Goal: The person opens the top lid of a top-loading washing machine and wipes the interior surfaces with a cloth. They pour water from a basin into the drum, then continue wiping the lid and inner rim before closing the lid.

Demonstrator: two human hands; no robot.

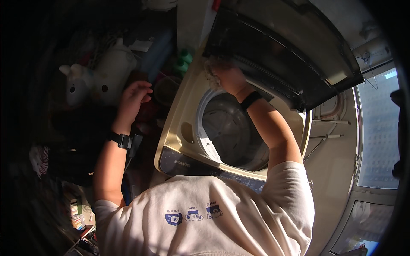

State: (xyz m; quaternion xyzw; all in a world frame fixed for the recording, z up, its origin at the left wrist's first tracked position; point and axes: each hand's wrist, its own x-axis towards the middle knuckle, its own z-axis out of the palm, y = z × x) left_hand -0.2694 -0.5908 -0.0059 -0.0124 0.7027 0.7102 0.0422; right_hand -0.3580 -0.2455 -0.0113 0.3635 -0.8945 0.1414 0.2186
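In front of me stands a beige top-loading Sanyo washing machine (174, 129) with its dark lid (282, 41) raised. My right hand (231, 76) presses a crumpled, light-coloured cloth (212, 72) onto the rear left of the machine's top, close to the lid's hinge side. Below that forearm, the round metal drum (224, 128) lies exposed; the arm hides part of its right side. Off the machine's left edge, my left hand (136, 92) hangs in the air with loosely bent fingers and nothing in it.
A white animal-shaped plush or figure (105, 76) sits in the dim area at left. Green bottles (184, 60) stand beside the machine's rear left. On the right are a wall rack (326, 136) and a window (378, 134). Books (77, 212) show at lower left.
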